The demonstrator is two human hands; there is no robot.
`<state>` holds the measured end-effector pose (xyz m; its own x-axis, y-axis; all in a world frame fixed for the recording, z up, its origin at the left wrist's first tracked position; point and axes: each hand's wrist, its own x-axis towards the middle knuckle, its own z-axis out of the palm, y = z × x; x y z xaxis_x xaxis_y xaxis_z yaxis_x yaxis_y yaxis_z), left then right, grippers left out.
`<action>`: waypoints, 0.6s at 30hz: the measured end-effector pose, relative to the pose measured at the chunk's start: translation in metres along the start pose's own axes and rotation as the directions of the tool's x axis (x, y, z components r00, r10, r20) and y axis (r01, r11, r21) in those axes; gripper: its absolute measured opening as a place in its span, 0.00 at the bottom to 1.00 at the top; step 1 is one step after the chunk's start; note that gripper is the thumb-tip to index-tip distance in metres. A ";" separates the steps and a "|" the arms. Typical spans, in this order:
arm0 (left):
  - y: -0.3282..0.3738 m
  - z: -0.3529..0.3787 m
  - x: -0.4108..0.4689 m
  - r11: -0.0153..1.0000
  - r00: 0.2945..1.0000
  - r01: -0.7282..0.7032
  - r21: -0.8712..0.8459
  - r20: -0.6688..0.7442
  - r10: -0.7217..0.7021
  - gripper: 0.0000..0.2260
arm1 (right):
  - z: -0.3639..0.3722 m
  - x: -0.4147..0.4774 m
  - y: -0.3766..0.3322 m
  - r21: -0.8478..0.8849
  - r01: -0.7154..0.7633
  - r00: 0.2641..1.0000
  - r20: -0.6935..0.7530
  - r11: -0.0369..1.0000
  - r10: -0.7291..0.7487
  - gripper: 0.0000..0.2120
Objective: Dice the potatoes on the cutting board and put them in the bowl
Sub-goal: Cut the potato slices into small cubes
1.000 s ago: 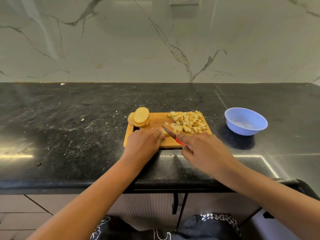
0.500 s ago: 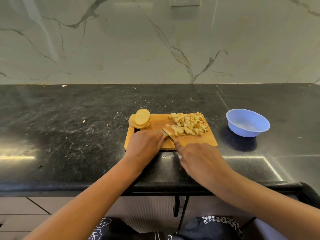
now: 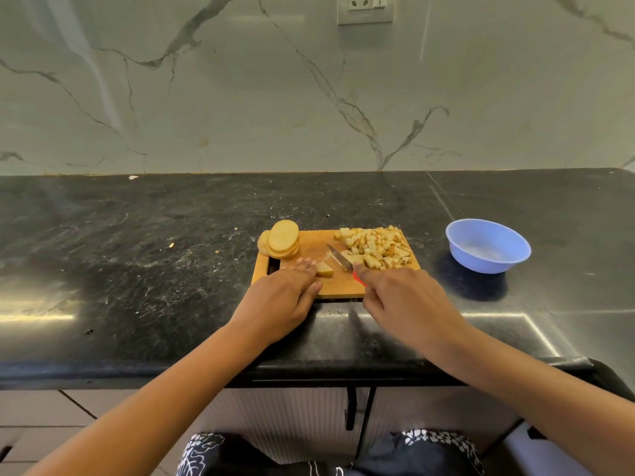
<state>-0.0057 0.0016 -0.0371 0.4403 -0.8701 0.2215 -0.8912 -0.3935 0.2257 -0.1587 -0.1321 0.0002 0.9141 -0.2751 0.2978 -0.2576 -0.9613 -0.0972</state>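
Note:
A wooden cutting board [image 3: 340, 286] lies on the black counter. A stack of round potato slices [image 3: 282, 239] leans at its far left corner. A pile of diced potato [image 3: 376, 248] covers its far right part. My left hand [image 3: 280, 300] rests on the board's near left, fingertips pressing a small potato piece [image 3: 324, 269]. My right hand [image 3: 405, 302] grips a red-handled knife [image 3: 338, 257], its blade pointing far-left, just right of that piece. A blue bowl [image 3: 488, 245] stands to the right of the board and looks empty.
The black stone counter [image 3: 137, 269] carries small potato crumbs left of the board. A marble backsplash with a wall socket [image 3: 365, 8] rises behind. The counter's front edge runs just below my wrists, with cabinet doors beneath.
The knife has shifted slightly right and away from my left fingers, uncovering a potato piece beside them. My left hand stays on the board. The camera view tilted a little.

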 end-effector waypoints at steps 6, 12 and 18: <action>-0.001 0.002 -0.002 1.000 0.999 -0.008 0.013 -0.031 0.008 0.21 | 0.000 -0.004 -0.006 0.068 0.046 0.999 0.022 0.997 -0.048 0.21; -0.002 0.003 -0.001 0.998 0.998 -0.037 0.041 -0.048 0.039 0.21 | 0.002 -0.002 -0.006 0.074 0.060 0.998 0.016 0.995 -0.061 0.21; -0.004 0.003 0.000 0.995 0.994 -0.080 0.059 -0.067 0.083 0.21 | 0.011 0.001 -0.016 -0.070 0.045 0.997 0.061 0.997 -0.041 0.24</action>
<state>-0.0023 0.0025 -0.0409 0.3707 -0.8781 0.3024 -0.9283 -0.3400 0.1507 -0.1507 -0.1173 -0.0082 0.9412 -0.2345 0.2433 -0.2375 -0.9712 -0.0171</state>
